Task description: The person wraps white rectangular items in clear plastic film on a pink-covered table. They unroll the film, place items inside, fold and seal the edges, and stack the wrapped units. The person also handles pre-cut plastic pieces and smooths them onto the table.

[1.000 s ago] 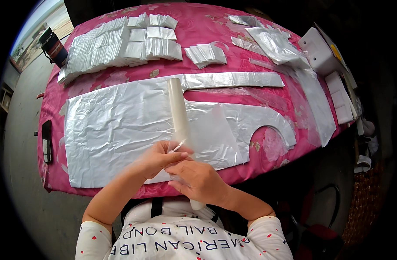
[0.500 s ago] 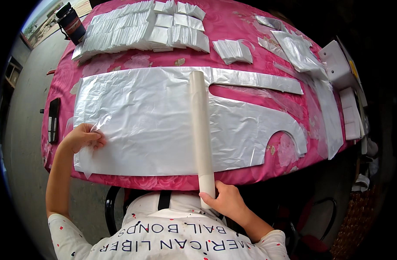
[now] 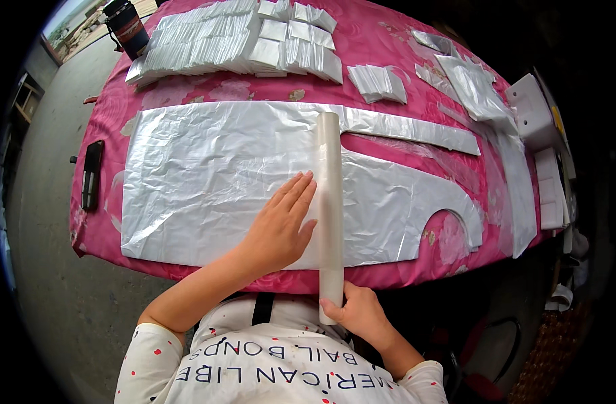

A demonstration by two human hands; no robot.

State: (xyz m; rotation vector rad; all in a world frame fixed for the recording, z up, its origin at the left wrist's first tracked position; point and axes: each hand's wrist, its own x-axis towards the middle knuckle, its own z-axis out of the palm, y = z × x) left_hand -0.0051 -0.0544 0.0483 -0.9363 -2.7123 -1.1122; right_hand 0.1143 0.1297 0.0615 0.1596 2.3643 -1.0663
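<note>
A long pale tube [image 3: 331,202] lies across a stack of thin white plastic sheets [image 3: 200,182], which have curved cut-outs and strap-like ends like aprons. Its near end juts over the table edge, where my right hand [image 3: 360,311] is wrapped around it. My left hand [image 3: 281,225] is laid flat over the sheets just left of the tube, fingers stretched out, holding nothing. Whether its fingertips touch the tube I cannot tell. The sheets look wrinkled, their left edge lying near the table's left side.
A pink flowered cloth [image 3: 254,89] covers the table. Folded white plastic packets [image 3: 207,40] stand in rows at the far left, with a smaller bundle [image 3: 377,83] beside them. A dark flask [image 3: 126,28], a black phone-like object [image 3: 92,175], loose plastic [image 3: 466,81] and white boxes [image 3: 531,104] line the edges.
My left hand has let go of the sheets' left end and moved right, opening out flat beside the tube. My right hand keeps its grip. The whole view has shifted slightly.
</note>
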